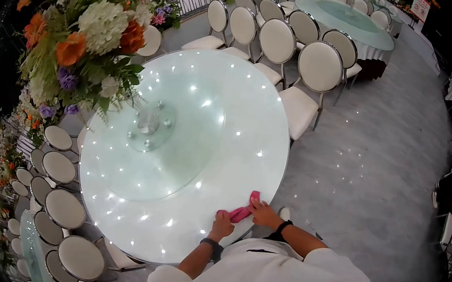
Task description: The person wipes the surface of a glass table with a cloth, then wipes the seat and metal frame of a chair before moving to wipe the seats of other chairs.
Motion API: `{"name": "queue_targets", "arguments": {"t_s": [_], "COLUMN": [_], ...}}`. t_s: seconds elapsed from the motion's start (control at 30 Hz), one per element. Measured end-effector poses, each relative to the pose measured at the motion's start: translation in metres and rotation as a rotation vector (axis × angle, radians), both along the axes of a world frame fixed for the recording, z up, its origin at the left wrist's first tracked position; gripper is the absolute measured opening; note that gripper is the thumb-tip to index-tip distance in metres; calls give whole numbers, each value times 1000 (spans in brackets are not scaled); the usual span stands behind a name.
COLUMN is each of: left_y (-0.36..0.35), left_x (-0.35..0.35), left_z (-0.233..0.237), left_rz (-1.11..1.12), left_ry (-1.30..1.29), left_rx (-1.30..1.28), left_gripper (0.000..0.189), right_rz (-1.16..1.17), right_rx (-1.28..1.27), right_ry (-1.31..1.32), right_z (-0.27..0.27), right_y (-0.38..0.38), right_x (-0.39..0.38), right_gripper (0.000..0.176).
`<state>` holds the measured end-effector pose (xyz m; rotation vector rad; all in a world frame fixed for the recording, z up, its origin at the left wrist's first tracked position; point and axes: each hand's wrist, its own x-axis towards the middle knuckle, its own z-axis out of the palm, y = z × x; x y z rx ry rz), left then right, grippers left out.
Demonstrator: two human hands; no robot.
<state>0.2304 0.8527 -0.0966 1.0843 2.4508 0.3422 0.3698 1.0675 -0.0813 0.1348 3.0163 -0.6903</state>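
Note:
A pink cloth (240, 215) lies bunched and twisted at the near right edge of a round glass-topped table (251, 116). The fingers of my left hand (221, 227) are closed on the cloth's left end. With my right hand (264, 214) I grip it further right, and a loose end sticks up past the fingers. Both hands are close together at the rim, just in front of my body. Some of the cloth is hidden under the fingers.
A glass turntable (189, 164) carries a tall flower arrangement (89, 39) on a clear stand. White-backed chairs (320, 68) ring the far side, and more chairs (66, 209) crowd the left. Another round table (382, 40) stands behind. Grey floor (359, 157) stretches along the right.

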Motion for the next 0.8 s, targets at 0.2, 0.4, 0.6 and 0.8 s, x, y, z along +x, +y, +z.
{"name": "queue_targets", "arguments": {"t_s": [0.2,0.4,0.6,0.8], "left_y": [107,192,184,189], "left_x": [18,23,32,67], "left_z": [-19,14,-7,20], "left_rz": [-156,51,90,249], "left_ry": [-62,-177,-31,120], "left_rx": [-110,-390,-287,-95], "left_gripper": [70,75,63,48], "right_rz": [-116,-97,16,170], "right_rx": [158,5,297,159], "right_ry": [-20,-34,145,238], "right_z": [2,-3,7,-15], "right_y": [83,135,124,163], "right_x": [10,-36,-18,-1], "right_gripper": [64,61,42,45]}}
